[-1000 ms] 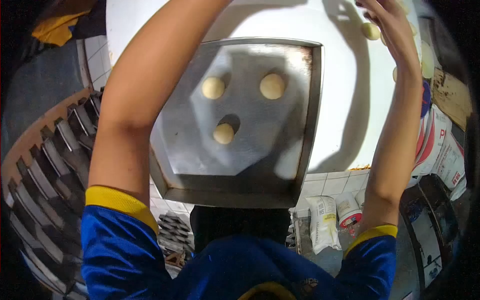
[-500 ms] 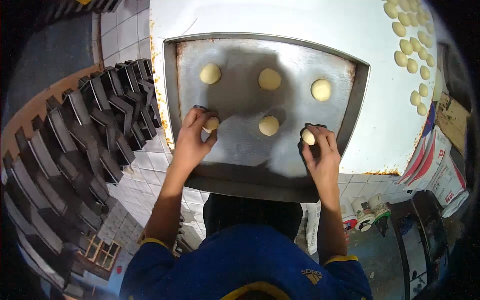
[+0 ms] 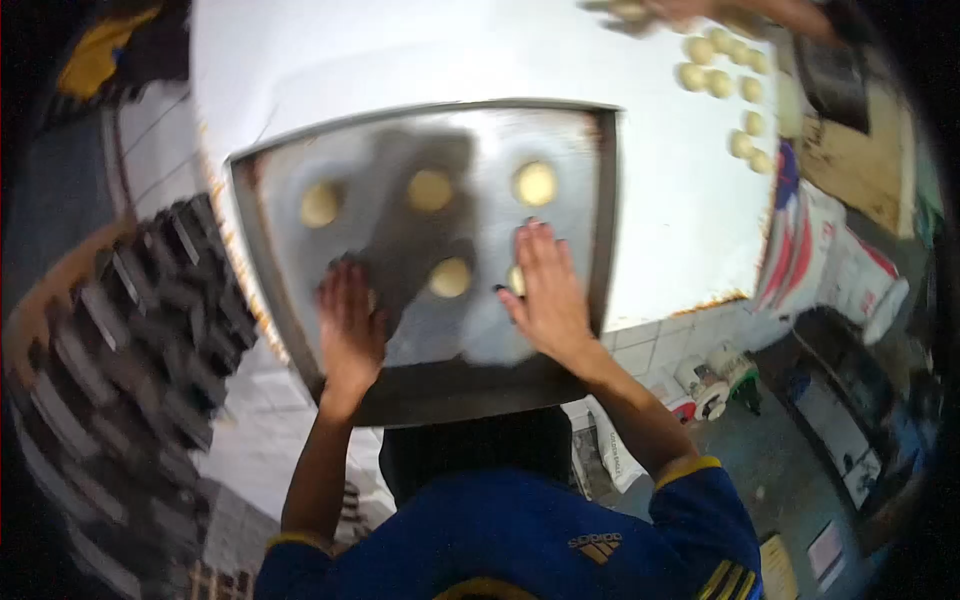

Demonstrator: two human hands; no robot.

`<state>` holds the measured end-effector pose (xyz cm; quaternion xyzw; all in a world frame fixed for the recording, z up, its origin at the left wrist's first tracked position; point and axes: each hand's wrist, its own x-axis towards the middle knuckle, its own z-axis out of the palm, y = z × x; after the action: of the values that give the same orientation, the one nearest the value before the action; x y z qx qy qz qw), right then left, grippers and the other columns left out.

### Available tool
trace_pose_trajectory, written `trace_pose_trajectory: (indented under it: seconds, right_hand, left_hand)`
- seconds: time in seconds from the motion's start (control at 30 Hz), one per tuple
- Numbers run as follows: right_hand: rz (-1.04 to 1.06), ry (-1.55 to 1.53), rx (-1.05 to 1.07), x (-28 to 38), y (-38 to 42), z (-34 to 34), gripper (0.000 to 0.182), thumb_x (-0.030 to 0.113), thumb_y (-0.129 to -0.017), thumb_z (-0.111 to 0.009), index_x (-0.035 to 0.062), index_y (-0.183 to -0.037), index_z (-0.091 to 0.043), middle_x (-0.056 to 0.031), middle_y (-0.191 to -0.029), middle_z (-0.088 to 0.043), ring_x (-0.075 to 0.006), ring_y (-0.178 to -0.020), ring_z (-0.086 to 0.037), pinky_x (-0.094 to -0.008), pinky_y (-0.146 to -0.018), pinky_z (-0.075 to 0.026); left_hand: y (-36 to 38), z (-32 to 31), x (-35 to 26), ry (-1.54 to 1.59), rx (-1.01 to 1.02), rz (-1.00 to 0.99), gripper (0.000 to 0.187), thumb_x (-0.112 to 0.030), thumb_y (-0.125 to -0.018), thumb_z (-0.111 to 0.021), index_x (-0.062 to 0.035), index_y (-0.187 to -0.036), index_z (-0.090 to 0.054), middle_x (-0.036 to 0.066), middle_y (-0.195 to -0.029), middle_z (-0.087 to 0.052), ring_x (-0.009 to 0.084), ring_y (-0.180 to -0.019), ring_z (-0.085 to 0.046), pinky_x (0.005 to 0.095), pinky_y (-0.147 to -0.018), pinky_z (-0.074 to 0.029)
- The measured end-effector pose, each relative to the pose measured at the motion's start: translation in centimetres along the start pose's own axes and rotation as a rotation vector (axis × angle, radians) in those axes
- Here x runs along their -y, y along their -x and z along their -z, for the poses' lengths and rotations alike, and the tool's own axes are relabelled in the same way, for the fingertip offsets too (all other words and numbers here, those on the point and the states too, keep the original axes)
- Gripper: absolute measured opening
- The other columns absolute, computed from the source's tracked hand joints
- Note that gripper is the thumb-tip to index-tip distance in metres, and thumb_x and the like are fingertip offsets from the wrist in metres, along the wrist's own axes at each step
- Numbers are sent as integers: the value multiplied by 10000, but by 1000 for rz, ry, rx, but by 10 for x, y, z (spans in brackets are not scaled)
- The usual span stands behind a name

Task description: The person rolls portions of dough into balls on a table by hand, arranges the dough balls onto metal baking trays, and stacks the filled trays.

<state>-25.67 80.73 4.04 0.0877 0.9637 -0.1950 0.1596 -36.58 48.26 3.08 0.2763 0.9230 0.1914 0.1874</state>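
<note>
Inside a metal baking tray (image 3: pixel 490 393), round pale dough balls lie in two rows. My left hand (image 3: pixel 350 318) is laid flat, fingers outstretched, over the near-left dough ball (image 3: pixel 372 299), of which only a sliver shows. My right hand (image 3: pixel 548 290) is also flat and open, covering most of the near-right dough ball (image 3: pixel 516 279). Between my hands sits the near-middle dough ball (image 3: pixel 449 278), untouched. The far row holds a left ball (image 3: pixel 319 204), a middle ball (image 3: pixel 430 190) and a right ball (image 3: pixel 535 184).
The tray rests on a white table (image 3: pixel 680 230) with rusty edges. More dough balls (image 3: pixel 718 83) are grouped at its far right, where another person's hand (image 3: pixel 650 12) reaches in, blurred. Stacked dark metal pans (image 3: pixel 140 350) stand left; sacks (image 3: pixel 815 250) and tubs (image 3: pixel 705 385) are at right.
Both my hands went from pinching the near outer dough balls to lying flat over them. The view shifted, so the tray appears further left. Another person's hand came in at upper right.
</note>
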Motion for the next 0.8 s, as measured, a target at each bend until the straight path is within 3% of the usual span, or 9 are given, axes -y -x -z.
trace_pose_trajectory:
  seconds: [0.07,0.1,0.17,0.23,0.3,0.37,0.5,0.57,0.8]
  right_hand:
    - [-13,-193,93,0,-2,15,914,489,-1110,-636,-1,-1775,-244,-252,-1850,-220,-412,-1719,-210,-597,-1391,-188]
    - [43,-317,46,-7,-1,29,857,468,-1123,-616,61,-1785,-254,-248,-1817,-314,-405,-1691,-299,-587,-1379,-249]
    - [-125,-1239,96,-30,-11,86,735,417,-1118,-654,57,-1716,-423,-229,-1707,-518,-385,-1546,-535,-526,-1296,-410]
    - [-188,-1087,-188,-76,-21,130,561,309,-1089,-718,13,-1552,-605,-192,-1494,-705,-336,-1318,-684,-448,-1142,-527]
    - [-266,-630,-613,-132,-43,165,435,217,-1047,-760,-3,-1416,-688,-158,-1337,-758,-307,-1198,-683,-405,-1054,-533]
    - [-256,-242,-820,-216,-63,173,485,196,-1009,-779,6,-1442,-670,-218,-1381,-694,-380,-1205,-684,-435,-1070,-533]
    - [-249,-210,-762,-293,-90,195,615,261,-977,-822,46,-1519,-625,-253,-1400,-667,-424,-1292,-678,-503,-1086,-552]
    - [-240,-311,-680,-298,-109,206,636,267,-959,-834,77,-1529,-626,-255,-1402,-665,-433,-1289,-681,-510,-1083,-559]
    - [-264,-293,-501,-325,-155,193,636,248,-890,-845,142,-1491,-664,-244,-1345,-678,-438,-1231,-696,-516,-1054,-578]
  left_hand:
    - [-10,18,-19,116,32,47,836,-74,-961,-734,21,-1716,-385,289,-1778,-358,504,-1665,-290,611,-1364,-210]
    - [-12,28,-28,130,46,74,821,-41,-963,-708,18,-1716,-386,302,-1771,-358,504,-1662,-291,608,-1361,-202]
    - [-8,29,-29,416,-132,134,741,-33,-992,-657,53,-1684,-407,310,-1750,-385,499,-1643,-331,569,-1350,-247]
    - [-21,47,-43,291,-236,50,693,-51,-1004,-651,63,-1653,-437,302,-1732,-415,491,-1618,-373,549,-1337,-290]
    - [-57,53,-78,201,-289,10,607,-93,-1047,-632,22,-1623,-482,269,-1690,-472,447,-1577,-444,548,-1314,-345]
    - [-111,49,-131,394,-314,-174,547,-97,-1033,-654,7,-1562,-564,264,-1648,-528,452,-1553,-481,550,-1289,-372]
    - [-258,27,-272,400,-108,-480,629,-115,-942,-773,-79,-1550,-615,231,-1617,-541,436,-1361,-607,561,-1182,-506]
    - [-328,-5,-326,434,-114,-569,627,-112,-928,-802,-73,-1527,-620,209,-1566,-574,447,-1434,-561,514,-1203,-495]
    - [-421,-92,-374,104,-81,-554,553,-89,-915,-775,-121,-1455,-659,198,-1437,-610,462,-1267,-595,544,-1106,-555]
